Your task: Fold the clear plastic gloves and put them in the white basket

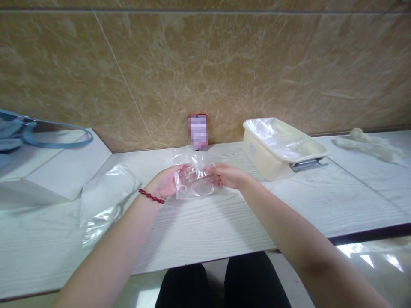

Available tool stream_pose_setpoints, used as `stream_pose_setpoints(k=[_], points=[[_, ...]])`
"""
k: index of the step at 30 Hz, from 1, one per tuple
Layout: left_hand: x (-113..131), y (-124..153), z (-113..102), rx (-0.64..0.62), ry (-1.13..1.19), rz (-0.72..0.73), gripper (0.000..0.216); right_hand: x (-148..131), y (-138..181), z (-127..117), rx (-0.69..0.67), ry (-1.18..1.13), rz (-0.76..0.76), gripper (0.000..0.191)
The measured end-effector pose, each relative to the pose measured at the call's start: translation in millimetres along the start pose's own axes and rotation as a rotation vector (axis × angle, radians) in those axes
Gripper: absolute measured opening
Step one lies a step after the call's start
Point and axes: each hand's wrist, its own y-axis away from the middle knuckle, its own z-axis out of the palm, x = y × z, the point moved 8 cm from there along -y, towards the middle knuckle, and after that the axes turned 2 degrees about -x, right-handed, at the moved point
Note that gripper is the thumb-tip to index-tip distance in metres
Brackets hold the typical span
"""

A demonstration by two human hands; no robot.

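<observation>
A clear plastic bag is held just over the white wood-grain table, between my two hands. My left hand, with a dark red bead bracelet at the wrist, grips the bag's left side. On its right side my right hand pinches the plastic with bent fingers. Glare and folds in the plastic keep me from making out whether anything lies inside. Behind the bag a phone with a blurred screen leans against the wall.
Flat clear bags lie left of my left forearm. Beyond them stand a white box and a blue strap bag. To the right is a cream plastic bin with clear plastic in it. A crumpled bag lies far right.
</observation>
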Motion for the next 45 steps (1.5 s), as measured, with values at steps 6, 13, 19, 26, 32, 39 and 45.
stream_pose_setpoints(k=[6,13,19,26,32,39,45], points=[[-16,2,-7,-0.044,-0.026,-0.068,0.017,16,-7,-6,0.074,0.057,0.090,0.007],[-11,0,-12,-0.087,-0.127,-0.005,0.033,14,-10,-11,0.127,0.067,0.036,0.009],[-4,2,-13,-0.138,-0.146,0.067,0.039,11,-13,-14,0.118,0.064,-0.026,0.009],[-2,-4,-23,-0.051,-0.136,0.122,0.025,11,-18,-24,0.199,-0.008,-0.064,0.003],[1,1,-12,-0.135,-0.020,0.092,0.020,7,-19,-23,0.187,0.018,-0.090,0.008],[-2,3,-13,0.018,-0.131,0.067,0.017,6,-17,-22,0.154,-0.092,-0.052,0.006],[-1,3,-11,0.037,-0.404,0.181,0.037,5,-15,-19,0.117,-0.069,-0.032,0.015]])
